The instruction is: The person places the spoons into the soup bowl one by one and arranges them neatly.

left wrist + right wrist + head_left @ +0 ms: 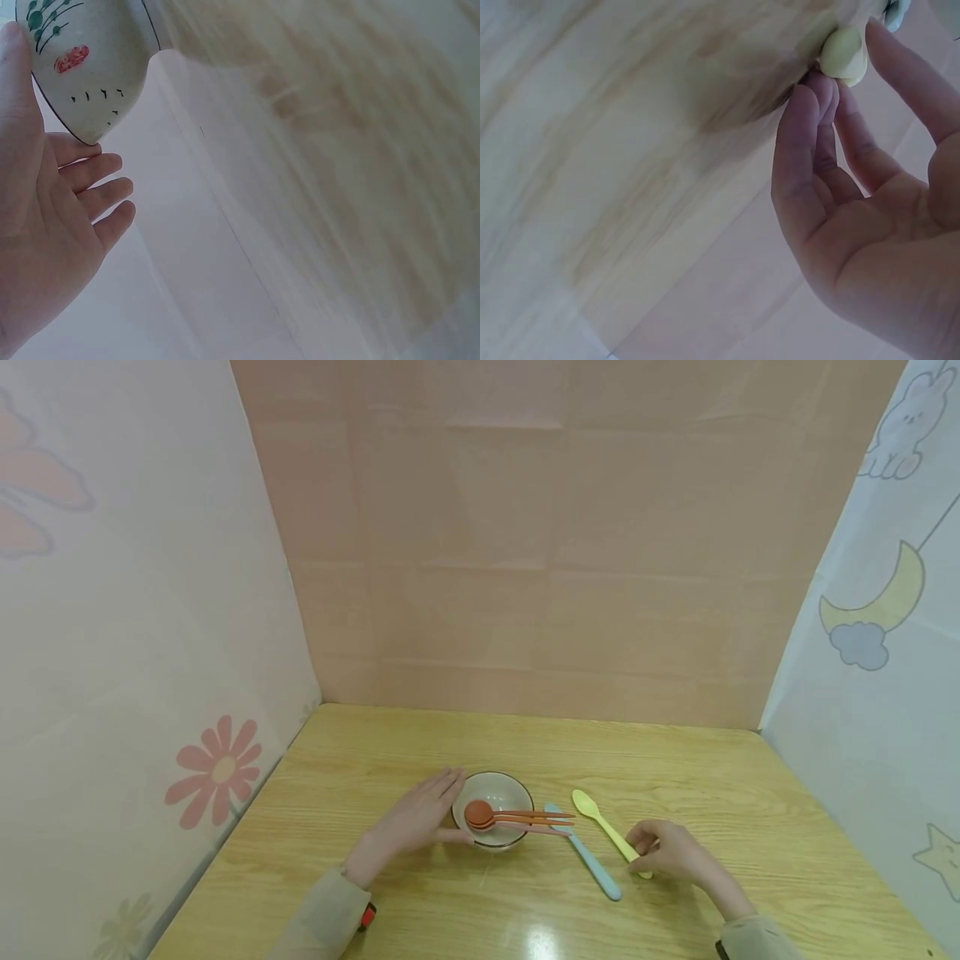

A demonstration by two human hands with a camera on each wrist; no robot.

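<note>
My left hand point(420, 814) holds the left side of a white bowl point(498, 789), its thumb at the near side and its fingers along the far left. Painted green leaves and a red mark show on the bowl point(94, 82) in the left wrist view. Three spoons point(480, 814) in orange and pinkish shades lie stacked in it, handles jutting out over the right rim. At the right, my right hand point(669, 852) pinches the handle of a yellow spoon point(585, 803) near its end. The handle's rounded end point(842, 54) shows by the fingertips in the right wrist view.
A light blue spoon point(596, 870) lies slanted on the wooden table point(420, 735) between bowl and yellow spoon, its upper part partly under the jutting handles. A tan sheet point(525, 527) rises behind the table; patterned white panels point(150, 635) flank it.
</note>
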